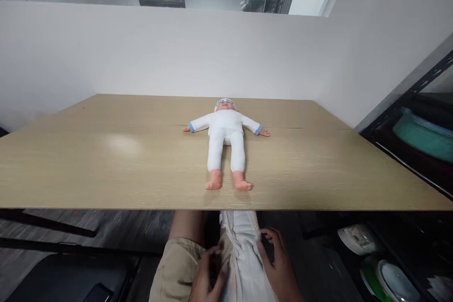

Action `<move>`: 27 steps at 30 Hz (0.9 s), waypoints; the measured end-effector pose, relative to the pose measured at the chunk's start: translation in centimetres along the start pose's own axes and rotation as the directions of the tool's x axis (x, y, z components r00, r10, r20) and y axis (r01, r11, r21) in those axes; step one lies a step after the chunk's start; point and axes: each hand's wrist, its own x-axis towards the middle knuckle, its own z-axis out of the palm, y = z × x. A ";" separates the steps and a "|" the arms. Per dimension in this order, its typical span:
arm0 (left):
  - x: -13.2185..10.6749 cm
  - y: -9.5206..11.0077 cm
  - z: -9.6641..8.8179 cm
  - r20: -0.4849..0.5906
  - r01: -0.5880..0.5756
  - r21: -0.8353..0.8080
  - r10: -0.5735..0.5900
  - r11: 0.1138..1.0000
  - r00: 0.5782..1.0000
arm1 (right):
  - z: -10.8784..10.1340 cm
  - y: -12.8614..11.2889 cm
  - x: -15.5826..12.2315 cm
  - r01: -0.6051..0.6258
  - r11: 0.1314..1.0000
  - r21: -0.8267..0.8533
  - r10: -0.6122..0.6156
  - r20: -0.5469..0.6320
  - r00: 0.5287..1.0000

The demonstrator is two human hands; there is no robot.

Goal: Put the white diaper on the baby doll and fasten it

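A white, padded, unfolded diaper [244, 255] with gathered edges lies lengthwise across my lap, below the table's front edge. My left hand [208, 276] is at its left edge, thumb and index finger curved and apart, fingertips touching the side. On the opposite side, my right hand [279, 264] touches the right edge with bent fingers; a dark gap shows between thumb and index finger. A baby doll [226, 127] in a white suit with blue cuffs and a printed headband lies on its back on the table, arms spread, bare feet towards me. Neither hand touches it.
The wide wooden table [106, 165] reaches back to a white wall [212, 52]. A dark shelf rack at right holds a teal item [424, 134]. Lower right are round white and green containers [385, 276]. A black chair [71, 273] with a phone [99, 292] stands lower left.
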 end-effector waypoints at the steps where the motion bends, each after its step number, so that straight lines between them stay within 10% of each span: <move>1: 0.8 0.6 0.4 0.009 0.080 -0.098 -0.079 0.992 0.997 | 0.5 0.3 -0.4 -0.138 0.990 0.026 0.137 0.029 0.990; 8: 5.3 6.0 2.4 0.164 0.404 -0.515 -0.376 0.756 0.912 | 1.6 0.2 -0.2 -0.525 0.826 0.206 0.467 0.271 0.842; 14: 3.1 10.8 3.1 0.323 0.390 -0.676 -0.225 0.625 0.919 | -1.5 -4.3 0.7 -0.628 0.674 0.389 0.494 0.395 0.775; 22: -5.7 18.1 -3.2 0.284 0.100 -0.712 0.154 0.695 0.946 | -9.6 -16.8 -1.2 -0.508 0.608 0.610 0.502 0.200 0.841; 27: -5.6 20.2 -6.0 0.263 0.103 -0.698 0.120 0.709 0.957 | -9.3 -20.4 1.1 -0.391 0.610 0.689 0.368 0.191 0.910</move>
